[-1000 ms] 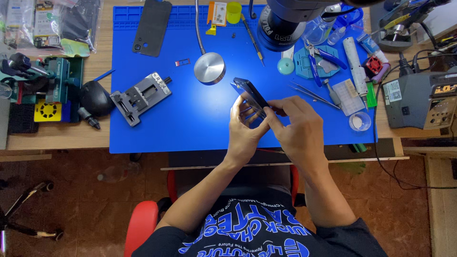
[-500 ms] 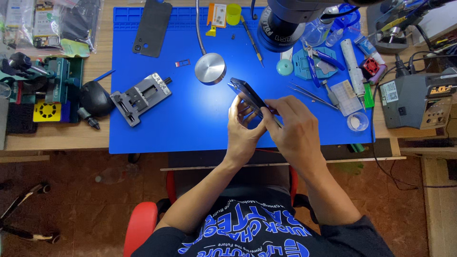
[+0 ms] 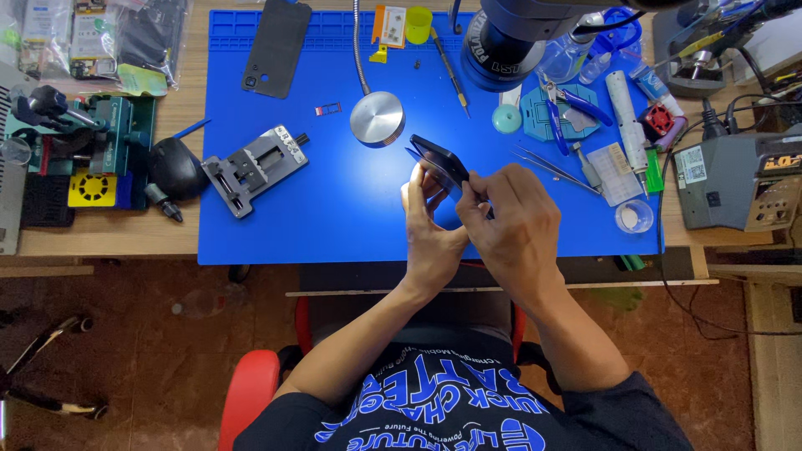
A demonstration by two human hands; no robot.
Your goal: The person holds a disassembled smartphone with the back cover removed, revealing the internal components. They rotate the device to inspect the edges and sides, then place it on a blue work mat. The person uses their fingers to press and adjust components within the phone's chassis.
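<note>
Both hands meet over the blue mat point(image 3: 334, 209) near the front edge of the table point(image 3: 109, 242). The left hand point(image 3: 430, 238) curls around a dark phone point(image 3: 440, 160), gripping it from below and tilting it up above the mat. The right hand point(image 3: 510, 225) is closed narrow, its fingertips point(image 3: 469, 185) pinching the phone's near edge. Beyond lies a round metal disc point(image 3: 377, 119). To the right, a small clear round dish point(image 3: 634, 216) sits on the mat; its contents cannot be made out. A metal clamp fixture point(image 3: 253, 167) lies to the left.
</note>
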